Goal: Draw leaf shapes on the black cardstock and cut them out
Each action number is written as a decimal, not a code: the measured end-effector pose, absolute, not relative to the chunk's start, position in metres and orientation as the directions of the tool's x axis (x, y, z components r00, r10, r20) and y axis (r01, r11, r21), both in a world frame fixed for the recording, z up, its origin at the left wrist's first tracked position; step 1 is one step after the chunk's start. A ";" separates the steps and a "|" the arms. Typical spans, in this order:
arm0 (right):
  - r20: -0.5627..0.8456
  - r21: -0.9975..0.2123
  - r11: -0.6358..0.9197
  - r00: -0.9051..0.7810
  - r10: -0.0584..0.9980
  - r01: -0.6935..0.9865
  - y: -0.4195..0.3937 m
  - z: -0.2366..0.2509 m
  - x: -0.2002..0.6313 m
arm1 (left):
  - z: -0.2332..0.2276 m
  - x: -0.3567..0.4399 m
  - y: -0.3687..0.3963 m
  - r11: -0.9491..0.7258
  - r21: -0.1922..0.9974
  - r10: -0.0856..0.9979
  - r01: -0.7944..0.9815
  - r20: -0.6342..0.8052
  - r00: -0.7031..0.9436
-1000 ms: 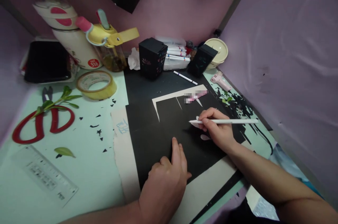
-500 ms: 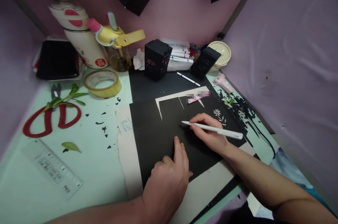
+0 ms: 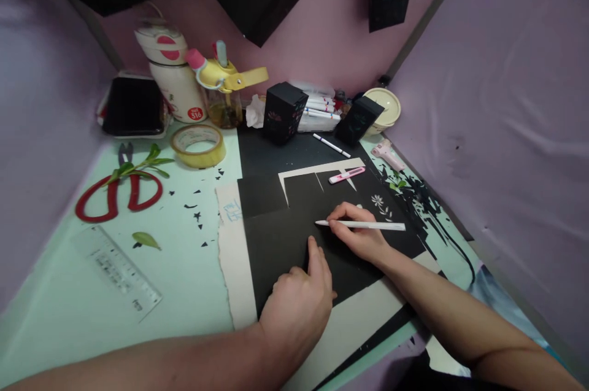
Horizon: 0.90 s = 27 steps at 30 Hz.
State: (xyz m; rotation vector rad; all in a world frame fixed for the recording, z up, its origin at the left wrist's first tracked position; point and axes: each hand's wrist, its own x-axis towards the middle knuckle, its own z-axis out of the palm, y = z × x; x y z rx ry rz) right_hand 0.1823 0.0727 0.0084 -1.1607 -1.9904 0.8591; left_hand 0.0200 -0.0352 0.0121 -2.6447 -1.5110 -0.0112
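My right hand (image 3: 356,234) grips a white pen (image 3: 381,226) between thumb and fingers. The pen lies at a low slant, its tip at the surface of the black paper (image 3: 276,243); whether it touches, I cannot tell. My left hand (image 3: 304,293) rests on the same paper just below the tip, index finger stretched forward, holding nothing. White cut-out shapes, a flower (image 3: 378,201) among them, show on the paper's right part. A pink-and-white craft knife (image 3: 347,175) lies across the paper's upper edge, over a pale sheet.
Red-handled scissors (image 3: 110,197) with a leafy sprig, a clear ruler (image 3: 122,277) and a tape roll (image 3: 199,147) lie on the left. Bottles (image 3: 177,87), black boxes (image 3: 283,115) and a bowl (image 3: 384,107) line the back. Black paper scraps (image 3: 421,194) pile up on the right.
The view has shifted, so the things on the left appear farther right. My right hand has turned the pen flatter, with its tip now nearer my left index finger.
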 end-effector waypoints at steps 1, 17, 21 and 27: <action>0.210 -0.800 0.382 -0.380 0.901 0.463 0.073 0.008 0.182 | 0.014 0.020 -0.035 -0.505 -0.073 0.860 0.860 0.044 0.509; 0.185 -0.946 0.183 -0.020 0.983 0.268 0.066 0.019 0.194 | 0.020 0.021 -0.036 -0.520 -0.095 0.854 0.849 -0.022 0.520; 0.150 -0.937 0.169 -0.085 0.985 0.307 0.065 0.011 0.187 | 0.019 0.020 -0.037 -0.591 -0.094 0.803 0.801 0.028 0.596; 0.241 -0.857 0.294 -0.175 0.955 0.424 0.063 0.009 0.183 | 0.021 0.016 -0.043 -0.822 -0.068 0.524 0.565 0.298 0.798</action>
